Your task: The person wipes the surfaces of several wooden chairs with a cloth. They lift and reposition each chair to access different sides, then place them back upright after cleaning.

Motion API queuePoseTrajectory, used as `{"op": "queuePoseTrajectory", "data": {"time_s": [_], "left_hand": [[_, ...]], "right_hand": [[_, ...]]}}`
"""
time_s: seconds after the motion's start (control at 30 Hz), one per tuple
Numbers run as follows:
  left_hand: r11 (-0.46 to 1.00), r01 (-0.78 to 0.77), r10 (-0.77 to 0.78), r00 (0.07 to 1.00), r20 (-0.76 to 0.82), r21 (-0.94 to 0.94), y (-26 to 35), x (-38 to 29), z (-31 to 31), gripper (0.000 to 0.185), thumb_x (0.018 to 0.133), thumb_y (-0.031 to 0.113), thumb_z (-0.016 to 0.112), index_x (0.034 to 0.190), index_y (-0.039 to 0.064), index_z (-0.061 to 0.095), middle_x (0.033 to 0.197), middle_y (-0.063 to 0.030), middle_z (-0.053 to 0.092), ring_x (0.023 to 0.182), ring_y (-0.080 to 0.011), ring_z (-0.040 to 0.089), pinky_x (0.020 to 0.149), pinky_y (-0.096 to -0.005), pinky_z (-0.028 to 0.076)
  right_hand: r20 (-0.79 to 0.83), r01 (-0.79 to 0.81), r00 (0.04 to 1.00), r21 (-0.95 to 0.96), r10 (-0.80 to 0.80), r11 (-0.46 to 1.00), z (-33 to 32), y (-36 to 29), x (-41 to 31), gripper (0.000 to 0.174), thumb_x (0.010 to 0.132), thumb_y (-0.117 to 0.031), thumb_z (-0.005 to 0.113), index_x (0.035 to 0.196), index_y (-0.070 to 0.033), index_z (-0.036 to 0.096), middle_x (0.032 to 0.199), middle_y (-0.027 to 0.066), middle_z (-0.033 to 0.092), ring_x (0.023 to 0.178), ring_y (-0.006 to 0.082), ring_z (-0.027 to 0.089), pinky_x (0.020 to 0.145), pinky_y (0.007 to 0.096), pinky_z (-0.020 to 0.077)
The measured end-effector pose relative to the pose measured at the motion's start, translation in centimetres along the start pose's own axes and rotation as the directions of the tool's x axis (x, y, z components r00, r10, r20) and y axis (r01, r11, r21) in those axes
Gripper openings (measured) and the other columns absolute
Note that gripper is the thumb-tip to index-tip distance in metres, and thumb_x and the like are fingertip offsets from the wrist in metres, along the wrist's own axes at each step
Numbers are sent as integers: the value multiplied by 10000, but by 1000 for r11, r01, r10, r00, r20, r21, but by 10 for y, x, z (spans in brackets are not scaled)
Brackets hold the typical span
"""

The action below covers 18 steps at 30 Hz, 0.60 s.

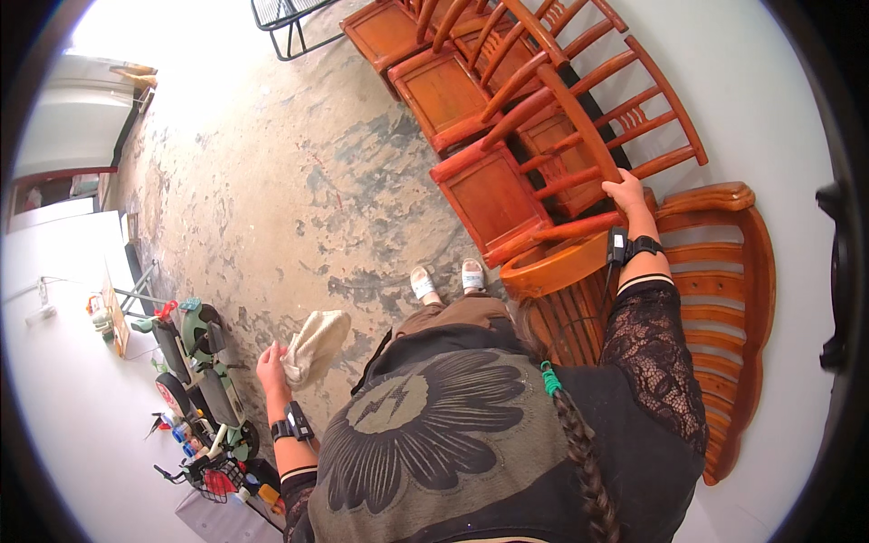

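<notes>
My left hand [272, 370] is out over the floor, its fingers closed on a cream cloth [316, 345] that hangs loosely. On the other side, my right hand [624, 191] grips the top rail of a reddish wooden chair [492, 198], the nearest in a row. Below that wrist is a slatted wooden bench [706, 292] with a curved back and a broad orange-brown armrest [557, 268]. The fingertips of my right hand are partly hidden behind the chair rail.
More wooden chairs [441, 91] stand against the white wall [767, 108]. A black metal rack [292, 30] is at the top. Electric scooters [210, 380] are parked at the left beside a wooden board [115, 312]. The concrete floor [258, 203] has worn patches.
</notes>
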<state>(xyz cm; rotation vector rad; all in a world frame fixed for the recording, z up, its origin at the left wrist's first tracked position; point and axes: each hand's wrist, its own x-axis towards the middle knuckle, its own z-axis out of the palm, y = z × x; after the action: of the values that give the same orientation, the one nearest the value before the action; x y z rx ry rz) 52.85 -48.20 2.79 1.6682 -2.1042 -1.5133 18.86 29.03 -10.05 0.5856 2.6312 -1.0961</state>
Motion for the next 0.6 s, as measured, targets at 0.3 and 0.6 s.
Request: {"op": "queuePoseTrajectory", "data": {"time_s": [0.3,0.6], "left_hand": [[987,159,-161,986,-52,-33,-9,-7,2,352,908,293,691,1050,-27,650,918,-105,699,780,-173,632,726,-317,518],[999,24,-23,999,-36,32,29,23,-1,387,905,328,687,1062,-24,651,945,-123,703,818,-183,630,750,-334,517]], "right_hand": [[-176,-71,983,-120,49,990,-1,38,31,518,771,-273,745,1251,-134,610,1166,149,666,1103,351,608,943,433,462],[-452,-259,880,-204,144,944,14,33,48,511,834,-352,690,1317,-240,569,1270,83,621,1186,347,554,991,500,414]]}}
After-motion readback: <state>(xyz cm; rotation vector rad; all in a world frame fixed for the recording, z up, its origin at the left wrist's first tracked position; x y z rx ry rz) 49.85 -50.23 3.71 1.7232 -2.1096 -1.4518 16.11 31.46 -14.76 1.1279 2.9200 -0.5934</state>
